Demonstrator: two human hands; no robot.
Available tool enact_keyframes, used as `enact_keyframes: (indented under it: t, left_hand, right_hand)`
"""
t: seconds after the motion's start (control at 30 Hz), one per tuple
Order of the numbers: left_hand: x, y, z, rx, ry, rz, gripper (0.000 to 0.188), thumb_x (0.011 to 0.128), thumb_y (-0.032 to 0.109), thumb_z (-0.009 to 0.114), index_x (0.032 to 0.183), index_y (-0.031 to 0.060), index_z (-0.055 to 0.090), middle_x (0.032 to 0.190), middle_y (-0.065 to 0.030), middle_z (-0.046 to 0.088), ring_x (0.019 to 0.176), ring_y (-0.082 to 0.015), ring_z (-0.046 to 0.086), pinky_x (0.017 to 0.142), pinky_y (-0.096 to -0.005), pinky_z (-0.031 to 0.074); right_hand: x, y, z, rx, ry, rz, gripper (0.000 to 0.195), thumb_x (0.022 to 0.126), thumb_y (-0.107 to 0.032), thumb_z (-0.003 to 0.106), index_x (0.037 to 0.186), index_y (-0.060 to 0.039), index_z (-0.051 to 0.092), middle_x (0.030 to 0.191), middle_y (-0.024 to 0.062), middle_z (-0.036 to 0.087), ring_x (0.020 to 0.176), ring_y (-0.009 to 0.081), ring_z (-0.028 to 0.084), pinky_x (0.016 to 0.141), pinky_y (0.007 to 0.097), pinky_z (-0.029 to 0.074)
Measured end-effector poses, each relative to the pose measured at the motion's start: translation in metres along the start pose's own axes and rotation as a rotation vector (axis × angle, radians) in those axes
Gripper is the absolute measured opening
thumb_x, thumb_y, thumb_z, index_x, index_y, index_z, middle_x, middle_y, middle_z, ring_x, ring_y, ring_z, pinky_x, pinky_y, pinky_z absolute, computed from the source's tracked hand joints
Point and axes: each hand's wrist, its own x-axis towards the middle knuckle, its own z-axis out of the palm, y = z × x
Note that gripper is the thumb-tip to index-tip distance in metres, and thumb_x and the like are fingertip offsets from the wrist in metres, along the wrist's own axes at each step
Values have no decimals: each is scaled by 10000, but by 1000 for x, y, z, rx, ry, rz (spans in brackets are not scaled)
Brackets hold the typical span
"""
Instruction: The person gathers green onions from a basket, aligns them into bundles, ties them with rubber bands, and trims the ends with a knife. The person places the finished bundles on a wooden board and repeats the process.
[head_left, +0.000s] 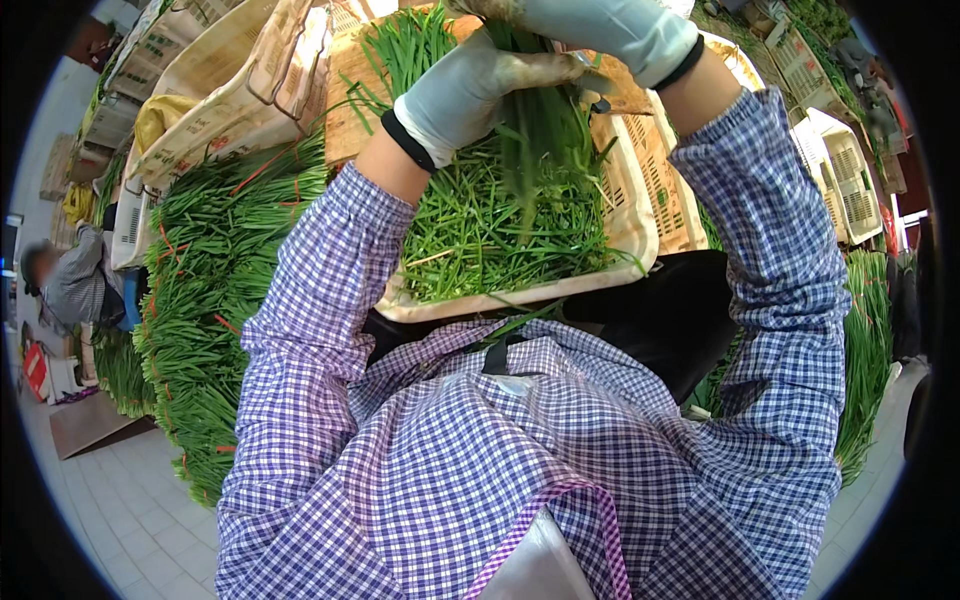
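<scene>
My left hand (476, 94), in a pale, soiled glove, is at the top centre, closed around a bunch of long green leaves that look like garlic chives (536, 142). The leaves hang down, partly blurred. My right hand (592, 34), gloved too, is at the top edge over the upper part of the bunch; its fingers are partly out of the picture, so its grip cannot be told. Under both hands, loose green leaves (495, 232) fill a white plastic crate (517, 296). More leaves (409, 45) lie on a wooden board (345, 97) behind my left hand.
Stacked bundles of leaves with red ties (210, 300) stand at left, more bundles (866, 352) at right. Plastic crates (247, 82) are at upper left; others (840, 180) are at upper right. A yellow cloth or bag (161, 120) lies in one. A person (71, 277) sits at far left.
</scene>
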Motion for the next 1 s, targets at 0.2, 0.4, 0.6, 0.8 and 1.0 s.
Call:
enact_keyframes:
  t: [0.2, 0.4, 0.6, 0.8, 1.0]
  left_hand:
    - [-62, 8, 0, -282, 263, 36, 350, 963, 231, 551, 1205, -18, 592, 1088, -150, 687, 1006, -260, 674, 897, -387, 555]
    - [-108, 19, 6, -412, 348, 360, 295, 1005, 226, 501, 1154, -1, 616, 1106, -160, 670, 1087, -291, 634, 1013, -434, 479]
    - [-125, 21, 56, -291, 380, 452, 262, 996, 230, 532, 1094, 7, 630, 1047, -149, 669, 1056, -298, 638, 1028, -458, 462]
    - [-132, 28, 43, -408, 311, 525, 219, 968, 221, 574, 1063, 37, 644, 988, -102, 663, 982, -272, 639, 1021, -504, 457]
    - [-153, 38, 13, -335, 239, 717, 399, 983, 124, 515, 1382, 130, 494, 1013, -43, 627, 927, -210, 590, 1015, -481, 429]
  right_hand:
    - [-46, -25, 7, -358, 190, -211, 485, 940, -328, 594, 1233, 54, 533, 1083, 211, 654, 993, 275, 632, 859, 348, 502]
    - [-197, -50, 75, 101, 564, 320, 471, 928, -416, 626, 1077, 30, 639, 949, 134, 679, 891, 222, 640, 811, 357, 504]
    - [-193, -25, 130, -86, 475, 354, 609, 912, -482, 607, 1125, 88, 621, 1123, 298, 627, 1092, 394, 606, 931, 401, 474]
    - [-214, 64, 158, -164, 483, 505, 283, 948, -288, 577, 938, -25, 680, 744, 214, 659, 679, 381, 656, 643, 450, 530]
    - [-222, 53, 110, -75, 489, 210, 681, 893, -523, 608, 1366, -45, 499, 1346, 252, 530, 1329, 355, 447, 1101, 398, 342]
